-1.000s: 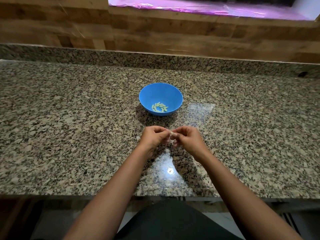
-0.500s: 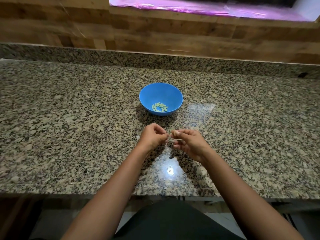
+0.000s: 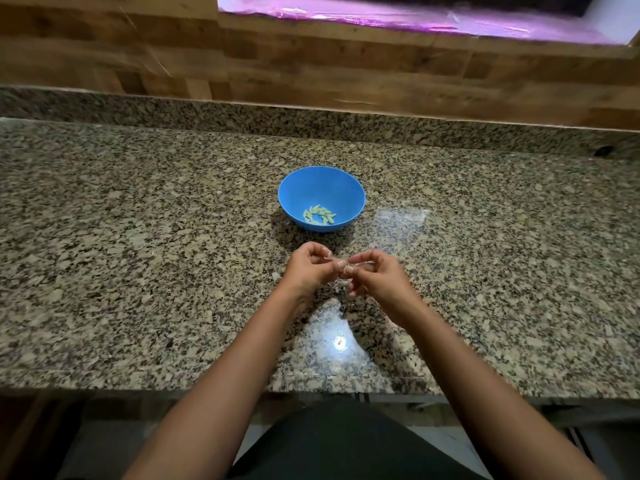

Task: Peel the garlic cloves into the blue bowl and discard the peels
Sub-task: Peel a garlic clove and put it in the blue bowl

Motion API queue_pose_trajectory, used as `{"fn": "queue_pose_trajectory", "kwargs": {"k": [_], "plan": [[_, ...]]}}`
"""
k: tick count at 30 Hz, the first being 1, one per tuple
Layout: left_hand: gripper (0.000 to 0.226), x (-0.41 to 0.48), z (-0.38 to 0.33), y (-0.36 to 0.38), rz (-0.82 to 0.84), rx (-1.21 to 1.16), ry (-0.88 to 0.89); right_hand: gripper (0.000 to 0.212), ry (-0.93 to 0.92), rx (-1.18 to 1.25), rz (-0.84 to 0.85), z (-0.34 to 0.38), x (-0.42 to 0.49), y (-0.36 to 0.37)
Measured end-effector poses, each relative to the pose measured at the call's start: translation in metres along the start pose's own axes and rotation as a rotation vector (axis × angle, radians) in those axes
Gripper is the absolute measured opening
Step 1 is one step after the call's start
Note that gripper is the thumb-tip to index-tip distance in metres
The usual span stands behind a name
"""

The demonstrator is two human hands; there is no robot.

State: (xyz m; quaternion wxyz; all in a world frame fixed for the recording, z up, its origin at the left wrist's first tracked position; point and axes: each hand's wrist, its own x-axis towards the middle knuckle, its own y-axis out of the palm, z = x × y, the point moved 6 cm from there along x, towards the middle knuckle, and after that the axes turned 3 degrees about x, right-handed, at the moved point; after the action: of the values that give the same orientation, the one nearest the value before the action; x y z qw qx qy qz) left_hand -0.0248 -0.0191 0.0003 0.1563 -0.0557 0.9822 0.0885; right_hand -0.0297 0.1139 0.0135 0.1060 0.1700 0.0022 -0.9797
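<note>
A blue bowl (image 3: pixel 349 192) stands on the granite counter, with several pale peeled garlic cloves (image 3: pixel 319 215) lying at its bottom. Just in front of the bowl my two hands meet above the counter. My left hand (image 3: pixel 310 270) has its fingers curled and pinches a small garlic clove (image 3: pixel 341 264) at its tips. My right hand (image 3: pixel 375 278) pinches the same clove from the other side, its fingers curled and slightly blurred. The clove is mostly hidden between the fingertips. A few small pale bits of peel (image 3: pixel 275 275) lie on the counter by my left hand.
The speckled granite counter (image 3: pixel 138 271) stretches wide to both sides, with a raised granite lip (image 3: pixel 207 112) and a wooden wall behind it. Its front edge runs just above my lap. A bright light reflection (image 3: pixel 339 341) shines on the counter below my hands.
Both hands have lifted slightly toward the bowl and drawn a little apart while working the clove. The right hand's fingers have shifted. The bowl has not moved.
</note>
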Motion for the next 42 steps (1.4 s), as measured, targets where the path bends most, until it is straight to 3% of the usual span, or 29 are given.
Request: {"fn": "queue_pose_trajectory", "kwargs": {"k": [7,18,30,42], "plan": [[0.030,0.004,0.003,0.001,-0.001,-0.111,-0.020,0.013,-0.186,-0.332,-0.076,0.011,-0.001,0.006],[0.038,0.005,0.000,0.001,-0.072,-0.060,0.022,0.025,-0.269,-0.369,-0.178,0.018,0.000,0.005],[0.038,0.003,-0.004,0.004,0.044,-0.042,0.003,0.025,-0.232,-0.359,-0.138,0.018,0.001,0.002],[0.040,0.005,-0.004,0.002,0.053,0.062,0.049,0.025,-0.339,-0.563,-0.179,0.020,-0.001,0.005]]}}
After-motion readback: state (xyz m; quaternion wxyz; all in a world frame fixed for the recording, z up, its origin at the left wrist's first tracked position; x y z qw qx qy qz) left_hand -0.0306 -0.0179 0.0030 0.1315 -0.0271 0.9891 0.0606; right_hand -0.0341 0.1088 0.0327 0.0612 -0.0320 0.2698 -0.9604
